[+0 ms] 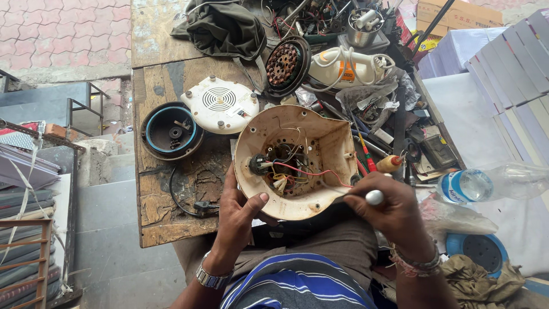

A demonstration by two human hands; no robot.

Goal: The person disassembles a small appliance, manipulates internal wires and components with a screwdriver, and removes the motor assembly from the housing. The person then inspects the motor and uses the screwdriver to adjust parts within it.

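A cream plastic appliance housing (320, 131) lies open side up at the bench's near edge, with red, white and black wires (289, 171) tangled inside. My left hand (240, 214) grips its lower left rim, thumb pressed on the edge. My right hand (389, 214) holds a white-handled tool (374, 197) whose tip reaches in at the housing's lower right side.
On the worn wooden bench (166, 223) lie a black ring base (170, 130), a white vented cover (220, 104), a copper-wound motor (284, 64), a white iron (346, 68), screwdrivers (369, 160) and clutter. A plastic bottle (486, 183) lies at right. Steps drop at left.
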